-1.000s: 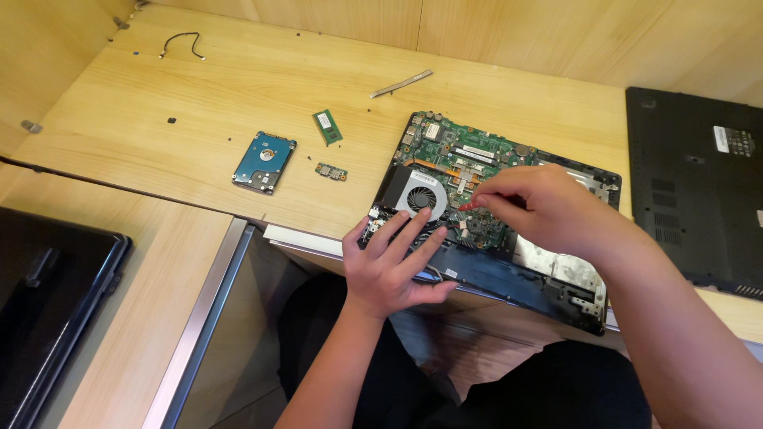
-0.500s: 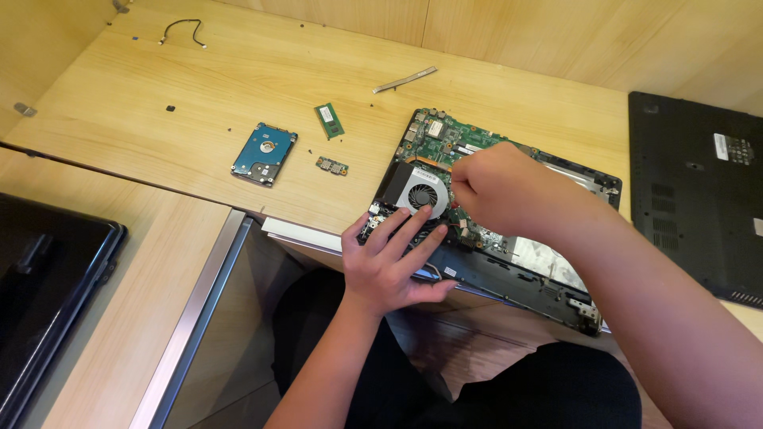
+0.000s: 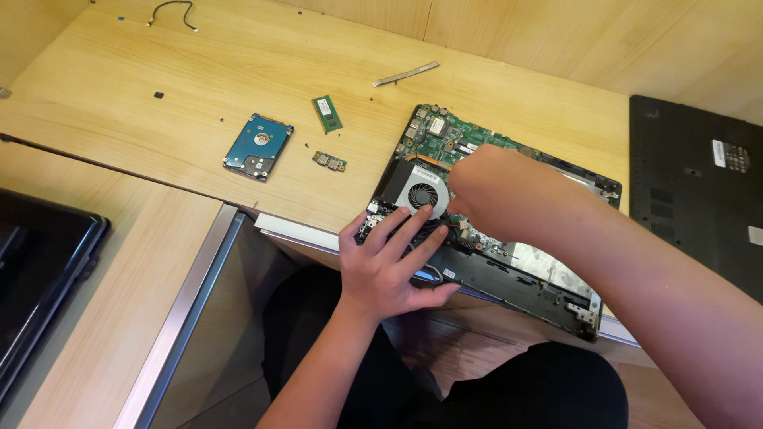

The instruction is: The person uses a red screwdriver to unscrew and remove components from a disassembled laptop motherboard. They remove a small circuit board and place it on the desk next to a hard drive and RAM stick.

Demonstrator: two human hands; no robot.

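The opened laptop base [image 3: 493, 230] lies at the centre right of the frame, on the near edge of the wooden counter [image 3: 159, 151], its lower cover off so that the green circuit board [image 3: 445, 139] and the round cooling fan [image 3: 419, 195] show.

The left hand [image 3: 389, 266] lies flat on the lower left part of the base, palm down, its grip spread wide: the fingers [image 3: 409, 226] fan out, their tips reaching the fan's lower edge, and the thumb points right along the near black edge of the base. It holds nothing and only presses on the machine.

The right hand [image 3: 497, 191] comes in from the lower right and is bunched over the board just right of the fan, fingers curled down and drawn together. Its fingertips are hidden under the knuckles, so I cannot tell whether they pinch a small part or only touch the board.

To the left of the base, well apart from both hands, lie a blue hard drive [image 3: 257, 146], a small green memory stick [image 3: 327, 114] and a tiny connector board [image 3: 328, 161]. A thin metal strip [image 3: 405, 74] lies above the base near the top of the frame, and a short black cable [image 3: 171, 12] lies at the upper left. A black cover panel [image 3: 699, 191] lies at the right edge, and a dark flat device [image 3: 36, 270] sits at the lower left.
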